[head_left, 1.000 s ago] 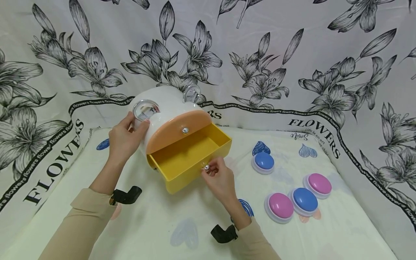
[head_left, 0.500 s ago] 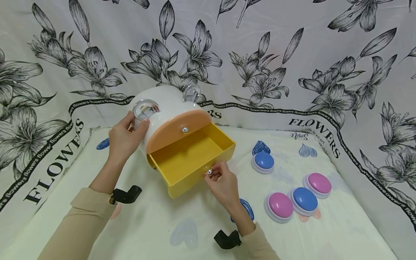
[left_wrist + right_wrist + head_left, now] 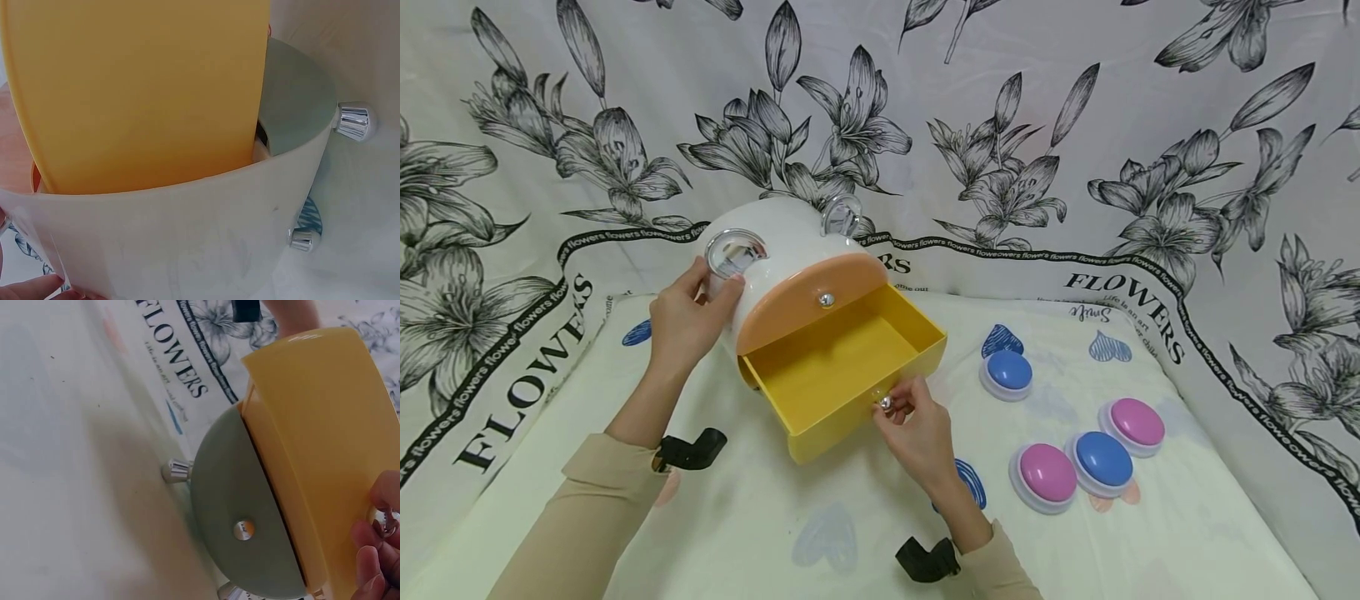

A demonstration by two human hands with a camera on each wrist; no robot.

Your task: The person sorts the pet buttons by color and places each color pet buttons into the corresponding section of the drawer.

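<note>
A rounded white drawer box (image 3: 790, 218) stands left of centre, with an orange upper drawer front (image 3: 808, 304) and a green lower drawer front (image 3: 234, 500). Its yellow drawer (image 3: 842, 354) is pulled far out and has nothing inside. My right hand (image 3: 917, 429) pinches the small silver knob (image 3: 886, 403) on the yellow front between thumb and fingers. At the box's left side, my left hand (image 3: 692, 317) grips the shell beside a chrome ring (image 3: 735, 252), thumb in front. The left wrist view catches only its fingertips (image 3: 37, 289), low at the left.
Right of the box lie round push lights or buttons with white bases: a blue one (image 3: 1009, 371) apart, and a pink one (image 3: 1048, 473), a blue one (image 3: 1103, 460) and a pink one (image 3: 1138, 423) grouped together. A flower-print cloth (image 3: 1000, 200) hangs behind.
My right hand has drawn the yellow drawer a little further out, toward the lower right, slowing over the last half second. The left hand keeps its place on the box.
</note>
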